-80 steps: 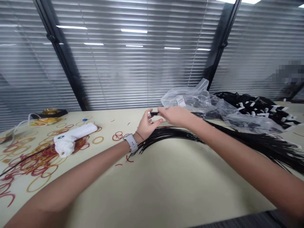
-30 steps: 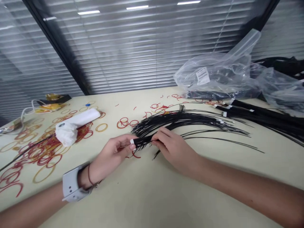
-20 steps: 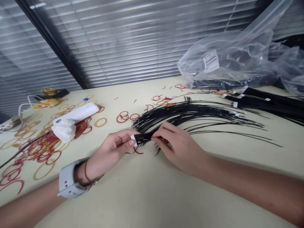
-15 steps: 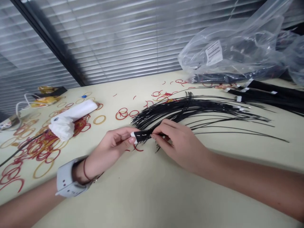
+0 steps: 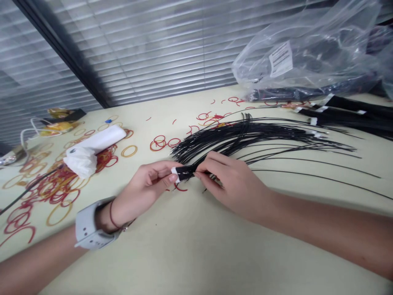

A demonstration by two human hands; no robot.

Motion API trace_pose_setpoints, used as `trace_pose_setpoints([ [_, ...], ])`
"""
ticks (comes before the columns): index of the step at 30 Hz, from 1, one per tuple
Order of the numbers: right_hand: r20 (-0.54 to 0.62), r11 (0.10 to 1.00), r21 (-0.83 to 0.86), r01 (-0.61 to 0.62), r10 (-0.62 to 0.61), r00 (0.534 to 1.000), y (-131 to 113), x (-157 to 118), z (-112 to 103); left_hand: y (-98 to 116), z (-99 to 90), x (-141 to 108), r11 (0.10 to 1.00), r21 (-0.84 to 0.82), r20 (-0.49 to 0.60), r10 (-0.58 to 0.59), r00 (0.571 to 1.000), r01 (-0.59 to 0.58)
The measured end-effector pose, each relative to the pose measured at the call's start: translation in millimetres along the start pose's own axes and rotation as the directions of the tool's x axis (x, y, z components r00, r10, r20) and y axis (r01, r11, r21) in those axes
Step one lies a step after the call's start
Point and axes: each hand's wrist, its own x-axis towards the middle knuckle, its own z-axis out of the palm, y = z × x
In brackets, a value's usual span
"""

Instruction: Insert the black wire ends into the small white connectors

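A long cream table (image 5: 215,254) runs beneath a window with slatted blinds (image 5: 153,53). At its far right, a clear plastic bag (image 5: 307,49) with a white printed label (image 5: 280,58) slumps beside a thick bundle of black wires (image 5: 346,114), some of it marked with white tags. Red and tan rubber bands (image 5: 52,190) lie scattered across the left side, around a white roll wrapped in crumpled tissue (image 5: 89,151). Mid-table, a fan of thin black wires (image 5: 254,137) spreads rightward, its longest strands arcing loosely, while its near end narrows into a tight, flat sheaf (image 5: 185,173) held between both hands. The left hand (image 5: 143,184), with a white-strapped smartwatch (image 5: 90,225) on its wrist, has its fingers (image 5: 159,172) curled toward the thumb, pinching the sheaf near its tip. The right hand (image 5: 233,182) pinches the sheaf just beside it, its fingers (image 5: 208,164) pressed close together. Holding both pinches close and even looks like the surest way to keep the strands aligned and stop any slipping free. A small white tag (image 5: 174,174) sits at the sheaf's end, and the strands there appear neatly gathered, though the fingers hide part of them.
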Motion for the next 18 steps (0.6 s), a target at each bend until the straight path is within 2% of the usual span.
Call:
trace_pose_setpoints([
  [14, 0.038, 1.0, -0.025, 0.009, -0.008, 0.999, -1.8, 2.4, 1.1, 2.0, 3.5, -1.1, 1.0, 0.011, 0.032, -0.002, 0.999, 0.002],
  [18, 0.035, 1.0, 0.017, 0.023, -0.024, 0.999, -1.0, 3.0, 2.7, 2.4, 4.0, -1.3, 1.0, 0.018, 0.036, 0.022, 0.999, -0.023],
])
